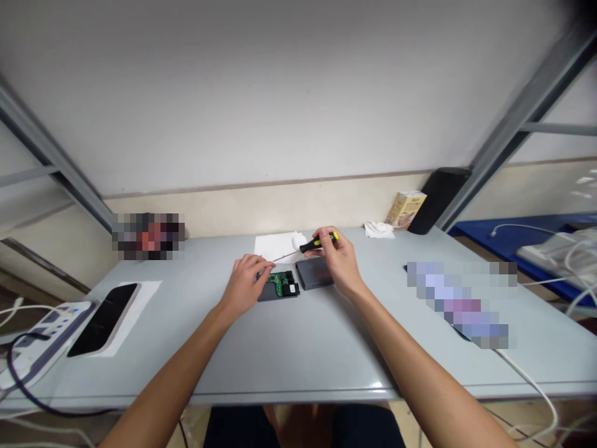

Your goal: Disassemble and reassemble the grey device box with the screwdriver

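Right hand (342,261): fingers wrapped on a screwdriver (310,244), shaft slanting down leftward. Left hand (245,281): thumb and forefinger drawn together at the tip; whether they pinch anything, can't tell. Beneath, a green circuit board (279,289) in a grey case; grey cover (313,274) just beside. White paper (268,244) behind. Seemingly screwdriver work, tip being lined up; next move calls for a steady tip and braced case.

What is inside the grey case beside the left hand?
A green circuit board with black parts shows in the case; anything beneath the board or behind the left hand is hidden.
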`<action>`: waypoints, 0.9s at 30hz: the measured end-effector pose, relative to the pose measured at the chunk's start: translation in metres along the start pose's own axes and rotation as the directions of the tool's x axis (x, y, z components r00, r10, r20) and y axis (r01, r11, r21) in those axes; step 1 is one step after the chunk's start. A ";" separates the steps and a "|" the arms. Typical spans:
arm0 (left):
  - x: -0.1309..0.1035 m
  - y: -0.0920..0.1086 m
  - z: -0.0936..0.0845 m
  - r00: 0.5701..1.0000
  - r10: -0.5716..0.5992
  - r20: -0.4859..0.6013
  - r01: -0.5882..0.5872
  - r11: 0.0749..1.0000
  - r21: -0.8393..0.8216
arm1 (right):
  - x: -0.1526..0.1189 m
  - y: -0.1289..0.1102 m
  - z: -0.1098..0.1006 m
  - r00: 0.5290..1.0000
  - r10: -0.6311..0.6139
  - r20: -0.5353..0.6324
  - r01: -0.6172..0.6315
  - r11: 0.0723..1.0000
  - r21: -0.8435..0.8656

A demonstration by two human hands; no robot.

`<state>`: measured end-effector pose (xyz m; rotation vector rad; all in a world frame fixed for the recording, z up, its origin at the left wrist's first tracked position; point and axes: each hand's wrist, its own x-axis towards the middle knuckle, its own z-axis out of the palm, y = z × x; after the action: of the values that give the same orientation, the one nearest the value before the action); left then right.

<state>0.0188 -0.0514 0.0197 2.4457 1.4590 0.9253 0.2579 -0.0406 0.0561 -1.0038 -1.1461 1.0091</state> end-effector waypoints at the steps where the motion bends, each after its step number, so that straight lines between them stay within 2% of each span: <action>1: 0.000 0.000 0.000 1.000 0.002 -0.003 -0.002 1.000 0.001 | 0.000 0.000 0.000 1.000 0.000 0.006 0.000 1.000 0.006; 5: 0.000 0.000 0.000 1.000 0.013 -0.007 -0.013 1.000 0.013 | -0.001 0.002 0.000 0.999 -0.002 0.047 0.002 1.000 -0.002; 17: 0.000 0.000 0.000 0.999 0.018 -0.045 -0.017 1.000 0.019 | -0.004 -0.003 0.004 0.999 0.020 0.045 -0.017 0.998 -0.062; 22: 0.000 0.000 0.001 0.999 0.032 -0.004 -0.032 0.999 0.017 | -0.005 -0.007 0.004 0.997 -0.034 0.067 0.040 0.995 -0.095; 27: -0.002 0.006 0.001 0.998 0.026 0.061 -0.026 1.000 -0.013 | -0.004 -0.007 0.000 0.997 -0.081 0.016 0.082 0.988 -0.129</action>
<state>0.0232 -0.0561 0.0209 2.4667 1.4007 0.8545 0.2582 -0.0458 0.0621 -1.0462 -1.2648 0.8853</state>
